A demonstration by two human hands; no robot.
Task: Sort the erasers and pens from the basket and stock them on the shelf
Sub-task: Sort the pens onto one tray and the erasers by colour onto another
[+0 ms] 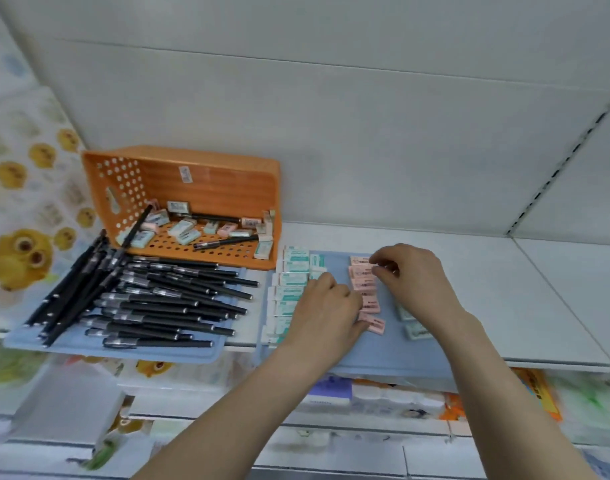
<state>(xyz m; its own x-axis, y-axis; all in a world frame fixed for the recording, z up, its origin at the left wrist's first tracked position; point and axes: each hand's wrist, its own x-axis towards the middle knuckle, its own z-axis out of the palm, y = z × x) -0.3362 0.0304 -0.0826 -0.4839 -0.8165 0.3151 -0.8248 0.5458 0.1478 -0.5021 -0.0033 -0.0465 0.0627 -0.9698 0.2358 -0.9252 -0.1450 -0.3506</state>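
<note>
White shelf [504,289] holds blue trays [393,355], orange basket [227,188]; pale back panel [365,133].

Both arms are bare. The left forearm [234,410] comes in from 7 o'clock and slants toward 1 o'clock. The right forearm [504,393] comes in from 5 o'clock and slants toward 11 o'clock. The left hand [326,310] lies palm down, knuckles up, its fingers [345,293] curled under and pointing to 2 o'clock. The right hand [414,275] sits at its 2 o'clock, near but apart, fingers curled toward 9 o'clock with tips bunched. Whether either hand holds anything cannot be told.
</note>
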